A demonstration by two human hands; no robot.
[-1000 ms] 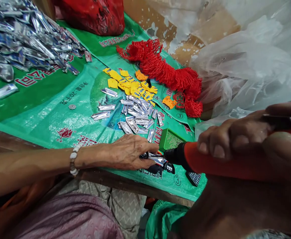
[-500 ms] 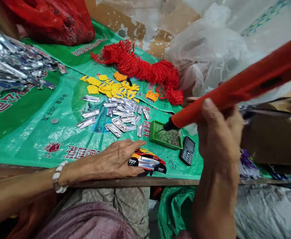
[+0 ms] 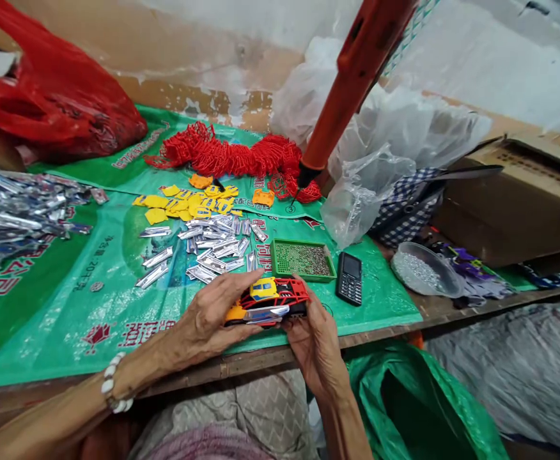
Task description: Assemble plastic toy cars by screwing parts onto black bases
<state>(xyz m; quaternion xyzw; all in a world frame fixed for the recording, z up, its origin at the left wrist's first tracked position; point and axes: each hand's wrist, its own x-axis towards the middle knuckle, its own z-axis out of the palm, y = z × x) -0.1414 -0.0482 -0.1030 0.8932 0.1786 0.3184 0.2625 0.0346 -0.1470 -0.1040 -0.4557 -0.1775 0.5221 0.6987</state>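
Note:
A toy car (image 3: 271, 295), red, yellow and orange with silver side panels, is held between both hands at the table's front edge. My left hand (image 3: 215, 316) grips its left end, thumb on the far side and fingers on the near side. Around its right end closes my right hand (image 3: 312, 332). An orange-red electric screwdriver (image 3: 344, 96) hangs free, tip down, above the back of the table. Just beyond the car lies a green tray (image 3: 303, 260) of small screws. Silver panels (image 3: 217, 243) and yellow pieces (image 3: 191, 203) are spread out to its left.
A mobile phone (image 3: 350, 279) lies right of the tray. Red lattice parts (image 3: 241, 156) line the back. At left are a heap of silver parts (image 3: 16, 211) and a red bag (image 3: 64, 96). A clear bowl (image 3: 426, 269) and cardboard box (image 3: 514, 198) stand at right.
My right hand has let go of the electric screwdriver, which now hangs. It has moved down and left onto the toy car, which is now right side up and lifted.

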